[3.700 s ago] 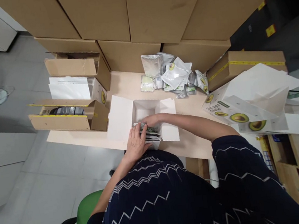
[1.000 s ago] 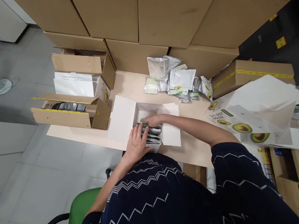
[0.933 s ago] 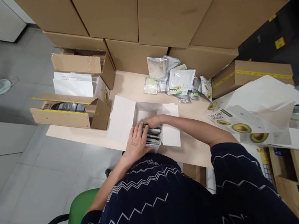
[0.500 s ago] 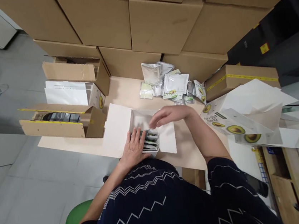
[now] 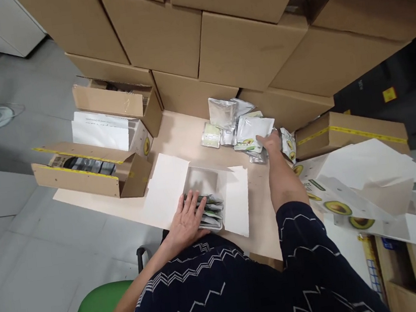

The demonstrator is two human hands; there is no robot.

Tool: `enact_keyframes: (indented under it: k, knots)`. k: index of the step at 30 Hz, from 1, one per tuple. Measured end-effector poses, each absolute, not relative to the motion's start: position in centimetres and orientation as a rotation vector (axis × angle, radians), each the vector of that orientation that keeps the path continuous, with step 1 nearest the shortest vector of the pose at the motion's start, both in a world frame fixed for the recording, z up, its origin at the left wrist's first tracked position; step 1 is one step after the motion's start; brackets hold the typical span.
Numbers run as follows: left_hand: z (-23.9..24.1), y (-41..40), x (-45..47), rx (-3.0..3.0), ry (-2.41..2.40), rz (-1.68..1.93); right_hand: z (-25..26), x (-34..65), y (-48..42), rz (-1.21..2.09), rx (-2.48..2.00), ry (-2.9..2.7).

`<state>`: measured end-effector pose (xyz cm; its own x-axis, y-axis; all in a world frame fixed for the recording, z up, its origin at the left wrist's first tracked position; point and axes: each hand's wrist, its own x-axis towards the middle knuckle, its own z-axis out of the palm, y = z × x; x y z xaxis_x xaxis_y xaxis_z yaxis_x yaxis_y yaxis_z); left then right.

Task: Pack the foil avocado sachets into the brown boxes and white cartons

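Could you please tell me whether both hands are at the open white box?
No, only the left hand is at the white box; the right hand is at the pile of pouches.

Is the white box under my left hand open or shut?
Open: the white box has its side flaps spread outward, and pouches show inside.

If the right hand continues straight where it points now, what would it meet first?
The right hand would probably meet the white pouch on the pile first; whether they touch is unclear.
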<state>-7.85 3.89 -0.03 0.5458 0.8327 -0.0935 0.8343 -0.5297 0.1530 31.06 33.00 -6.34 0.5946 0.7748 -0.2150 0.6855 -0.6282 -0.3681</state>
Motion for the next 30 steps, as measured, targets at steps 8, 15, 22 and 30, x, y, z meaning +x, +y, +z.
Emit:
enact_keyframes:
  k: [8, 15, 22, 30]
  knots:
    - [0.2, 3.9, -7.9, 2.590, 1.423, -0.019, -6.2, 30.4, 33.0, 0.515, -2.612, -1.026]
    - [0.1, 3.9, -8.0, 2.607, 1.411, -0.001, -4.9, 29.8, 29.5, 0.826, -2.253, -0.911]
    - [0.5, 3.9, -8.0, 2.603, 1.392, -0.017, 5.2, 29.6, 20.1, 0.616, -1.576, -1.142]
    - [0.7, 3.9, -7.9, 2.577, 1.391, 0.013, 16.5, 19.1, 11.8, 1.180, -1.193, -2.192]
